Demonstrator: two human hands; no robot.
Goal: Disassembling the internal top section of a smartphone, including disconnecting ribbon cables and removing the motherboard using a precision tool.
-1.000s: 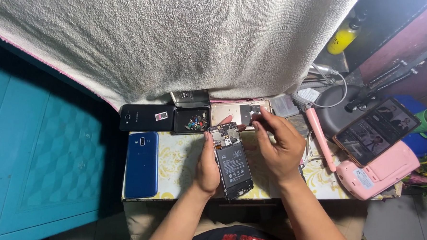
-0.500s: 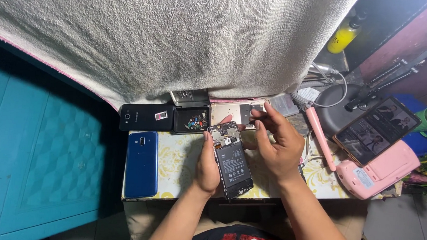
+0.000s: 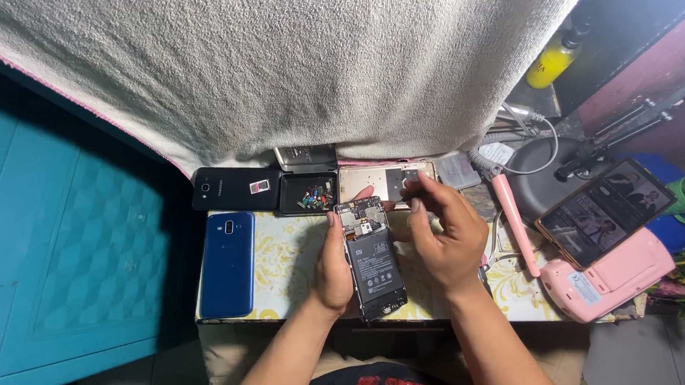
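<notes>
The left hand (image 3: 333, 265) grips an opened phone (image 3: 373, 259) along its left edge, fingers curled behind it and the thumb pressed on the rim, so the phone's bare back with its dark battery faces up. The right hand (image 3: 446, 235) sits just right of the phone, its fingers (image 3: 427, 187) stretched forward and loosely bent over the phone's top end and the gold back cover (image 3: 385, 182) lying just beyond the fingertips; whether they pinch anything small cannot be told.

Both hands work over a small table with a yellow-patterned cloth (image 3: 282, 259). Left of the left hand's fingers lies a blue phone (image 3: 228, 263), face down. Beyond it lies a black phone (image 3: 236, 189), and next to that, just past the left thumb, a black tray of small parts (image 3: 309, 194), with a silver metal piece (image 3: 305, 157) behind the tray. Right of the right hand's fingers, a pink tool (image 3: 515, 221) lies slanted, and farther right a lit phone (image 3: 605, 211) rests on a pink case (image 3: 608, 277). A pale towel (image 3: 287, 59) hangs over the far side of the table
</notes>
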